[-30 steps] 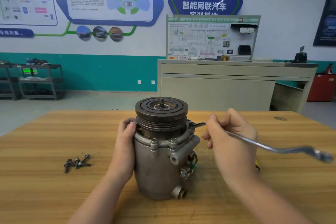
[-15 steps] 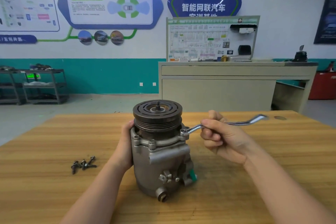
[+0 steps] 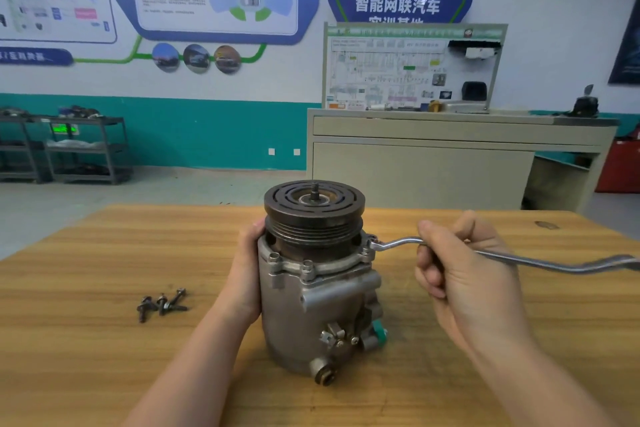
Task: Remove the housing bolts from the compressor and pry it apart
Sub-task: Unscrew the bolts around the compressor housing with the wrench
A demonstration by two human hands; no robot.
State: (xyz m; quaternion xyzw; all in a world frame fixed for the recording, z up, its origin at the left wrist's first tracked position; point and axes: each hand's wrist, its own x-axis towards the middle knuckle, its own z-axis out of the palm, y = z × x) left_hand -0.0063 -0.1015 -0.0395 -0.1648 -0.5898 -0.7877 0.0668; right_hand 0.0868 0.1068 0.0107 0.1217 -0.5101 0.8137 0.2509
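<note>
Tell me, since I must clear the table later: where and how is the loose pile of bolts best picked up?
Pinch each of the loose bolts by its thin shank, coming straight down from above: they lie flat on the table, left of the compressor, with nothing over them.

Compressor (image 3: 311, 305) stood upright on its rear end, grey cast housing, dark grooved pulley on top. Ring spanner (image 3: 398, 243) seated on a right-side flange bolt — four removed bolts (image 3: 162, 303) lay clustered well left.

Compressor (image 3: 313, 288) stands upright on table (image 3: 86, 357). Loose bolts (image 3: 162, 303) lie left of it. Wrench (image 3: 519, 260) extends rightward from its upper flange. Cabinet (image 3: 433, 163) stands behind table.
</note>
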